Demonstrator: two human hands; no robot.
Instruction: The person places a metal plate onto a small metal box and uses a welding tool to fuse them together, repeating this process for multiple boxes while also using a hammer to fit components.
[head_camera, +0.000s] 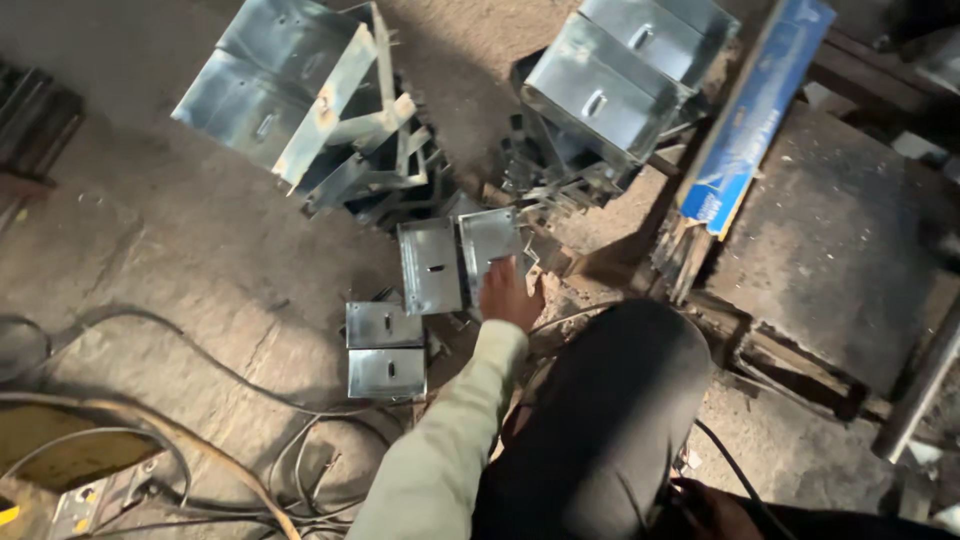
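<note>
While reaching down to the floor (180, 240), left hand (508, 292) spread flat, touching a slotted sheet-metal box (490, 245); right hand (715, 510) barely visible, grip unclear.

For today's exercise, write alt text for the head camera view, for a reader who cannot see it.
A person's left hand reaches down to small shiny metal plates lying on a dusty concrete floor. Stacks of folded sheet-metal boxes stand behind, dark cables trail at left, and a blue carton leans at right.
</note>
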